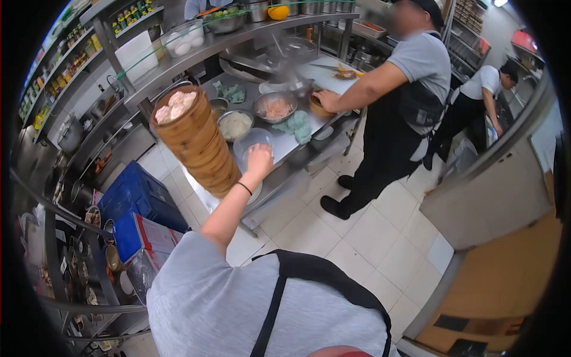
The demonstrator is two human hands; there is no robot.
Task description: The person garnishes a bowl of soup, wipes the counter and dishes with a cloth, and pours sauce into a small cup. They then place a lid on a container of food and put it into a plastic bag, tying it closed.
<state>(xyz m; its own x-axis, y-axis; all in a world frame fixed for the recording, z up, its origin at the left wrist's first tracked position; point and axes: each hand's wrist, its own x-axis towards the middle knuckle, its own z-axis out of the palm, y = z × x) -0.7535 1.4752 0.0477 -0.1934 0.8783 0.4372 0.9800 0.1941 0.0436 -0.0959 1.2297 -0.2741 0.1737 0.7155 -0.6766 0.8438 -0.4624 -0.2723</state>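
Note:
My left hand (260, 161) reaches over the steel table, its fingers closed on the near rim of a clear round bowl (245, 144). Close to its left rises a tall, tilted-looking stack of bamboo steamers (199, 146), with pale pinkish dumplings (176, 106) in the top one. Beyond the clear bowl stand a bowl of white shredded-looking food (235, 125) and a metal bowl of pink filling (277, 108). Green cloths (299, 126) lie nearby. My right hand is out of view.
A co-worker (410, 89) stands at the table's right, one hand on a small bamboo steamer (321, 106). Another person (485, 89) bends farther right. Overhead runs a steel shelf (238, 33) with bowls and containers. Blue coolers (140, 196) sit on the floor left.

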